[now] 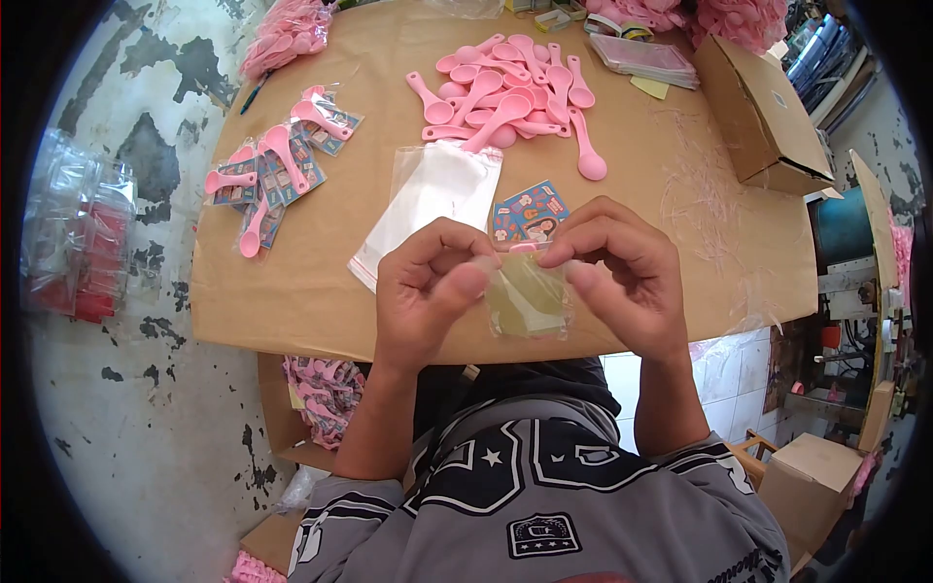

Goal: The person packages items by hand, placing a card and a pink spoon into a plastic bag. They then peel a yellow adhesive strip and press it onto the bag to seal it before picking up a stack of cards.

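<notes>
Close to the table's near edge, a small clear plastic bag [528, 303] hangs between my two hands, with a yellowish-green card showing through it. A bit of pink [523, 248] shows at its top edge, perhaps a spoon's end. My left hand [425, 291] pinches the bag's upper left corner. At the upper right corner, my right hand [630, 277] pinches it too. Just beyond the fingers lie printed blue cards [530, 209]. A stack of clear bags [428, 199] lies left of these cards, partly behind my left hand. Farther back is a heap of pink spoons [505, 107].
Bagged spoons with cards [277, 165] lie at the table's left, near a pen [255, 92]. An open cardboard box [763, 117] stands at the right edge. Plastic shreds [709, 185] are strewn beside it. More pink spoons in bags [290, 34] sit at the back left.
</notes>
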